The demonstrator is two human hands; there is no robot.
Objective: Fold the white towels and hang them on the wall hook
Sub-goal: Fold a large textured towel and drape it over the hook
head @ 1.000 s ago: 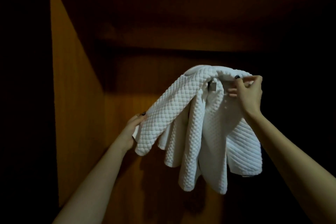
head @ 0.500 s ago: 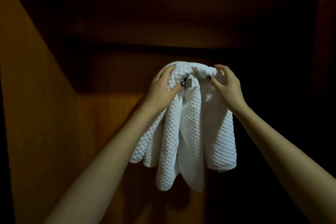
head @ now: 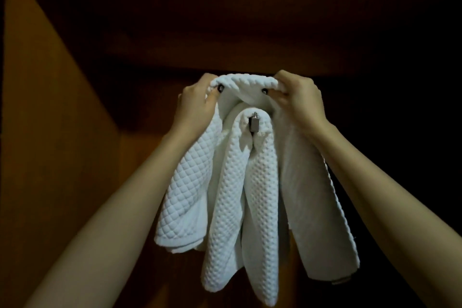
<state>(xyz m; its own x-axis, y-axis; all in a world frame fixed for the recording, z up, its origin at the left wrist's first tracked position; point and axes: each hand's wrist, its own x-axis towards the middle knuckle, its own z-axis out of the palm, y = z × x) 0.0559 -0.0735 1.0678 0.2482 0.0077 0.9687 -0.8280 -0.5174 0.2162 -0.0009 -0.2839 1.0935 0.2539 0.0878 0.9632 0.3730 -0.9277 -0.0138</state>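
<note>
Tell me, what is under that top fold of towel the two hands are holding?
Under the fold gripped by the left hand and right hand, a metal hook shows, with a waffle-textured towel draped over it. The hook's wall mount is covered by cloth.

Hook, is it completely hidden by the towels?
No, the metal hook pokes out in plain sight between the folds of the hanging towels.

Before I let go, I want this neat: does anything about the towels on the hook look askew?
Yes. The outer towel is uneven: its left end hangs higher than its right. Its top fold, pinched by the left hand and right hand, arches above the hook, not resting on it.
</note>
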